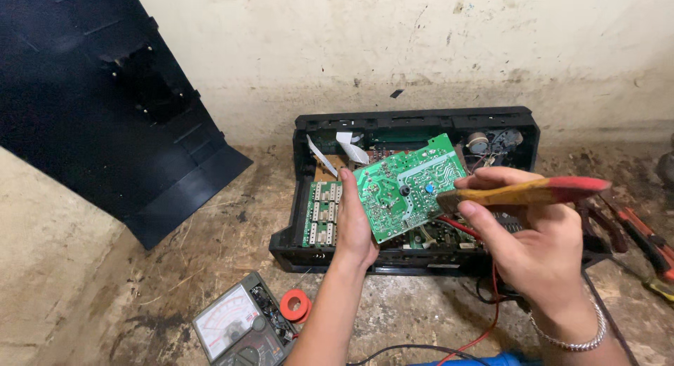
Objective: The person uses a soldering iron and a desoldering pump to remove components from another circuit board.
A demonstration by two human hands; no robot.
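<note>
Fingers of the left hand (356, 222) pinch the left edge of a green board (409, 185), thumb up along its rim, tilting its solder side toward the camera so the traces can be seen. The board hangs above an open black case (414, 190), lifted clear of the parts beneath yet close enough that its wires need not stretch. The right hand (537, 247) is clenched on a brush (523, 193) with a wooden handle and red end, thumb and forefinger clamped near the ferrule for control; its tip sits at the board's right edge, though whether bristles touch I cannot tell.

Inside the case lie a second green board (321, 215) with pale blocks, white ribbon cables (349, 147) and a small motor (479, 142) at the back right. A red lead (488, 306) trails out of the case toward the near edge. On the dusty worktop (210, 225) a meter (239, 327) sits near left, with a red tape roll (295, 306) just beside it. A black cover (126, 113) leans against the wall at left, out of the way. Red-handled tools (642, 236) rest at right, within reach.
</note>
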